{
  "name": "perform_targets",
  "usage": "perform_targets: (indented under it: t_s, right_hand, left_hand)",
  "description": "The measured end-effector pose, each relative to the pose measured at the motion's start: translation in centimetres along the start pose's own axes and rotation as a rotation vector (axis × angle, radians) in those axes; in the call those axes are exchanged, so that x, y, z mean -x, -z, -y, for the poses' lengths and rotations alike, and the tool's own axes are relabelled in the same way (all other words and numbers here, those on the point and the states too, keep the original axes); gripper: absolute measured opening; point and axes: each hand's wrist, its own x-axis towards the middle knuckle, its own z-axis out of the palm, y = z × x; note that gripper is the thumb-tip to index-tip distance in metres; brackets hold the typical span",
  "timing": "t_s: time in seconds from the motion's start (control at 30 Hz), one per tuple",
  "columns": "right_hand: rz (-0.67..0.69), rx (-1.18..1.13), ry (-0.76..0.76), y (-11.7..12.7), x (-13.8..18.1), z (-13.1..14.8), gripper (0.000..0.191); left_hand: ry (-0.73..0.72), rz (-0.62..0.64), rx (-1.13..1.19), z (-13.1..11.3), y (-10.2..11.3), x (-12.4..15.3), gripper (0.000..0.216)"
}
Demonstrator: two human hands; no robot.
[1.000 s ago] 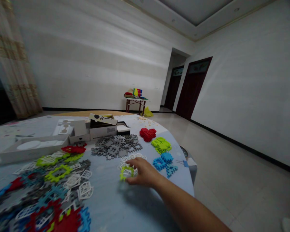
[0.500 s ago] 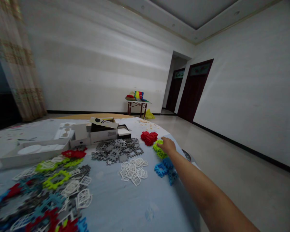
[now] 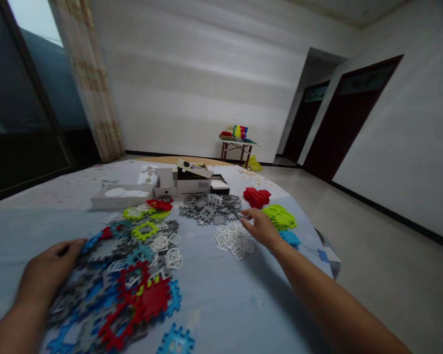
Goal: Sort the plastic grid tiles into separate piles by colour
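A mixed heap of flat plastic puzzle tiles [image 3: 133, 265] in red, blue, grey, white and lime lies on the pale blue tablecloth [image 3: 214, 300]. My left hand [image 3: 47, 273] rests on the heap's left edge, fingers bent over the tiles. My right hand [image 3: 260, 227] hovers with fingers apart and nothing in it, just right of a small pile of white tiles [image 3: 233, 237]. Around it lie sorted piles: grey tiles [image 3: 210, 207], red tiles [image 3: 257, 196], lime tiles [image 3: 279, 217] and blue tiles [image 3: 290, 238].
Open white cardboard boxes [image 3: 186, 181] and a flat white tray [image 3: 114, 195] stand at the table's far side. A binder clip [image 3: 322, 253] sits at the right table edge. Beyond are a small side table [image 3: 238, 147], dark doors and a curtain.
My right hand left the lime pile and moved back left to the white tiles. The view swung left and down, and my left hand has come into view on the mixed heap.
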Motion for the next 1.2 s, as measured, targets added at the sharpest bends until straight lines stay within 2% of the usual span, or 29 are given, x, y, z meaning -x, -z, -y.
perform_targets:
  t_s: [0.07, 0.13, 0.23, 0.33, 0.43, 0.57, 0.67, 0.83, 0.93, 1.07, 1.13, 1.2]
  right_hand:
    - [0.121, -0.145, 0.134, -1.1, 1.3, 3.4, 0.024]
    - [0.307, -0.243, 0.241, -1.8, 2.8, 6.8, 0.025]
    - [0.516, -0.259, 0.354, -1.9, 5.0, 10.9, 0.027]
    - [0.65, -0.205, 0.399, -1.8, 6.8, 13.4, 0.043]
    - [0.722, -0.155, 0.432, -2.2, 8.4, 14.6, 0.059]
    - [0.714, -0.099, 0.472, -2.8, 9.3, 14.9, 0.069]
    - [0.663, -0.069, 0.447, -3.0, 8.7, 14.4, 0.063]
    - [0.47, -0.065, 0.301, -3.5, 7.1, 12.5, 0.046]
    - [0.396, -0.094, 0.255, -4.0, 6.6, 11.3, 0.046]
    - [0.377, -0.141, 0.269, -4.2, 6.5, 10.6, 0.058]
    - [0.382, -0.145, 0.292, -4.1, 6.5, 10.6, 0.054]
    - [0.385, -0.152, 0.336, -3.9, 6.4, 10.6, 0.042]
  left_hand:
    - [0.036, 0.044, 0.014, 0.4, 0.6, 0.4, 0.044]
    - [0.033, 0.046, 0.033, 0.3, 0.6, 0.7, 0.044]
    - [0.023, 0.047, 0.071, 0.0, 0.3, 0.9, 0.044]
    - [0.011, 0.046, 0.106, 0.0, 0.2, 1.0, 0.042]
    - [0.01, 0.037, 0.12, 0.3, 0.3, 0.9, 0.042]
    - [0.01, 0.034, 0.122, 0.8, 0.1, 0.5, 0.042]
    - [0.013, 0.028, 0.113, 0.9, -0.1, 0.3, 0.042]
    - [0.004, 0.041, 0.1, 0.5, 0.3, 0.5, 0.042]
    - [0.018, 0.055, 0.096, 0.4, 0.5, 0.7, 0.044]
    - [0.013, 0.056, 0.09, 0.5, 0.5, 0.5, 0.044]
    - [0.013, 0.059, 0.075, 0.5, 0.5, 0.4, 0.045]
    - [0.013, 0.067, 0.051, 0.5, 0.6, 0.4, 0.046]
